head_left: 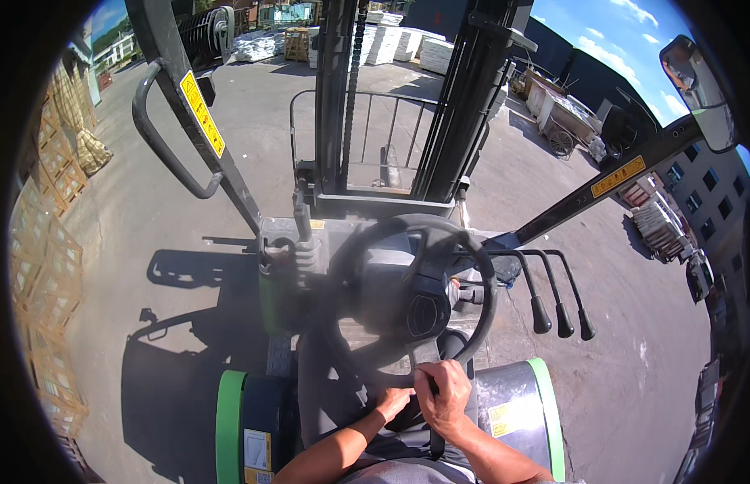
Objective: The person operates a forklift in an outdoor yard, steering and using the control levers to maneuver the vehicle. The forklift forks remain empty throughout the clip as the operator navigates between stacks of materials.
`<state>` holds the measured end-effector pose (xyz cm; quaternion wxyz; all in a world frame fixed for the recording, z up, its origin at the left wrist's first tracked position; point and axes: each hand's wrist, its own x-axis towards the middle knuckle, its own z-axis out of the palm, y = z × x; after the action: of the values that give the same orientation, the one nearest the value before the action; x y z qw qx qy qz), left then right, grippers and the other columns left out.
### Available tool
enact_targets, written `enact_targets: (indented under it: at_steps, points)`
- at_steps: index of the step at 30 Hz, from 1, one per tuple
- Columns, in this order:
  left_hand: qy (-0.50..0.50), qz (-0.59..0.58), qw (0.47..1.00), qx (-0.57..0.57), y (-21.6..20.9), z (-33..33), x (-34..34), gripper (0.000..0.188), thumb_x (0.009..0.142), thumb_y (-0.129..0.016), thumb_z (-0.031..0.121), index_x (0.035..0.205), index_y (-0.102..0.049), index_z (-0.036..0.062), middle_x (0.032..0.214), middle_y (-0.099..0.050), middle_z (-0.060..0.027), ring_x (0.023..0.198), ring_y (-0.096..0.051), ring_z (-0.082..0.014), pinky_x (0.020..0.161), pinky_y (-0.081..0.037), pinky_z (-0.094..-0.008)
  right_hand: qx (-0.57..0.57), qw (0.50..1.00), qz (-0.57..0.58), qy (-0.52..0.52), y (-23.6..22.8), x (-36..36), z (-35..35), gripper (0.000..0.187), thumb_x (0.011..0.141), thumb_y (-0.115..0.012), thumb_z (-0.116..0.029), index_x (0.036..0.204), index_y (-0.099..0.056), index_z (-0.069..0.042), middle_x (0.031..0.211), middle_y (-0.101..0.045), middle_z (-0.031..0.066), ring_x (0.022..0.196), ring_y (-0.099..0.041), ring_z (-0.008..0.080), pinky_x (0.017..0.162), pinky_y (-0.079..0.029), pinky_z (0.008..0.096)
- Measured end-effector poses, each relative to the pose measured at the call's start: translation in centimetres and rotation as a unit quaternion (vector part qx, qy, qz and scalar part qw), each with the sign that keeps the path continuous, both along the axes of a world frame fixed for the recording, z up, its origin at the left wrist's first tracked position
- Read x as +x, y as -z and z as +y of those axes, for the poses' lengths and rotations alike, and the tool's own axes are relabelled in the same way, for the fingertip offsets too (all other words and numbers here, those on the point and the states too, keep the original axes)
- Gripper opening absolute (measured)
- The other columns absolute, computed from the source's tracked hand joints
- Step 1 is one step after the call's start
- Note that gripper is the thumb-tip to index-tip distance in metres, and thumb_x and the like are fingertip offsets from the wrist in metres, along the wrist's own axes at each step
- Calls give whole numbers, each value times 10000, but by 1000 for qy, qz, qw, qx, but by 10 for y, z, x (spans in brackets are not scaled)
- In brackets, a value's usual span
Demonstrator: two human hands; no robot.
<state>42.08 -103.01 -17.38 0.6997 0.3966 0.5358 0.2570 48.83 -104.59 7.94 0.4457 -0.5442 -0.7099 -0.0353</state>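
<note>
A black steering wheel [489, 282] stands before my lap in the open cab of a forklift. My right hand [445, 394] is closed in a fist on the lower rim of the wheel. Just left of it and lower, my left hand [395, 402] lies over my lap, its fingertips reaching toward the right wrist. Most of its fingers are hidden, so its grip does not show. Three black control levers [563, 321] rise to the right of the wheel, with no hand on them. Left of the wheel stands another upright lever [301, 216].
Ahead rises the black lift mast [447, 113] with a load backrest [380, 121]. Wooden crates [48, 274] are stacked at the left. White stacked goods [403, 44] stand far ahead. A wheeled cart [562, 117] and bundled material [661, 218] are at the right.
</note>
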Motion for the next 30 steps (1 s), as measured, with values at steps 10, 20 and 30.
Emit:
enact_targets:
  at_steps: [10,20,30]
  points:
    - [61,-60,993,-86,93,-14,1,214,982,-623,255,1001,-691,53,656,-597,-23,503,-512,-137,446,-393,-316,84,964,-10,-252,-69,-85,97,135,823,-765,-72,906,-658,-72,782,-620,72,750,-635,280,682,-506,409]
    - [6,10,1000,-3,41,-39,21,159,938,-614,177,935,-693,39,653,-596,-21,485,-499,-113,423,-350,-291,60,984,167,-8,-117,91,134,151,969,-692,-128,1055,-719,-6,821,-717,103,712,-671,181,677,-526,304]
    - [-6,36,994,-106,-39,-30,40,225,978,-599,221,843,-670,55,617,-580,-28,444,-464,-131,388,-328,-312,14,996,66,-57,-9,70,-30,197,784,-789,-30,963,-709,-54,756,-618,85,685,-603,292,626,-474,411]
